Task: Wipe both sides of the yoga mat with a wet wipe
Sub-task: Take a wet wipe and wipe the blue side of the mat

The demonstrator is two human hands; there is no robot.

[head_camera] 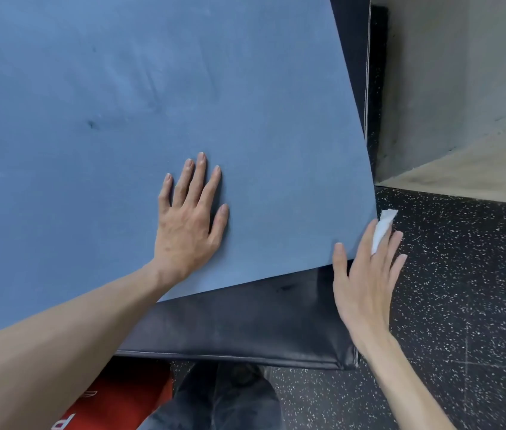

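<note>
Blue foam yoga mat (115,125) fills most of the view, lying flat on a black padded gym mat (245,324) whose front edge and right strip stick out from under it. Left hand (188,218) flat on the blue surface near its front right corner, fingers straight and spread. Right hand (365,274) at that corner, thumb against the mat edge, fingers straight, white wet wipe (382,228) pinched between two fingers and sticking past the corner. Black speckled rubber floor (462,290) to the right. Pale wooden box (462,103) stands close beside the mats on the right. Red fabric (115,398) and dark trousers (214,405) at bottom.
</note>
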